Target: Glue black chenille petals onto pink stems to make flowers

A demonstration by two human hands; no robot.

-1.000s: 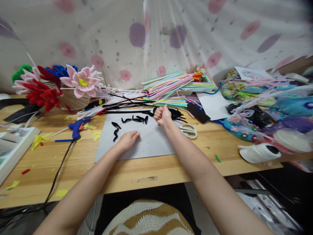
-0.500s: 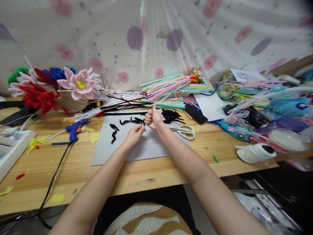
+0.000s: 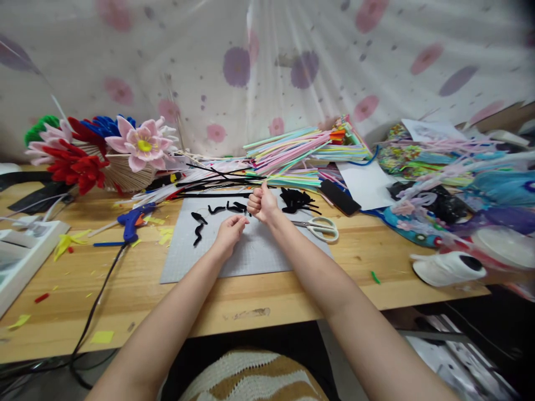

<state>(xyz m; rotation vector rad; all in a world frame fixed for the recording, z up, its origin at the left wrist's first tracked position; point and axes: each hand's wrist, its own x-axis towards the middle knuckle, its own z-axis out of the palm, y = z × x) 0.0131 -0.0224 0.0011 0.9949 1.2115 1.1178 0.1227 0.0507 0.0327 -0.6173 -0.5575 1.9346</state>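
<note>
Head view: left hand (image 3: 231, 231) is closed to a pinch, thumb against fingertips; anything between them is too small to tell. Right hand (image 3: 262, 203), just beyond it and to the right, is curled into a fist, thumb up; I cannot tell whether it encloses anything. Both hands are above the grey mat (image 3: 242, 259), near each other.

Short black fuzzy pieces (image 3: 198, 239) lie on the mat, in an arc left of and behind my left hand. Black fuzzy bundle (image 3: 295, 201) lies just right of my right fist. Scissors (image 3: 322, 229), pale-handled, lie partly on the mat, behind my right forearm.

Farther out: long black stems (image 3: 209, 182) and pastel stems (image 3: 288, 149) behind the mat; blue glue gun (image 3: 132, 221) to the left; white spool (image 3: 447, 268) well to the right, on the wooden table (image 3: 346, 262).
</note>
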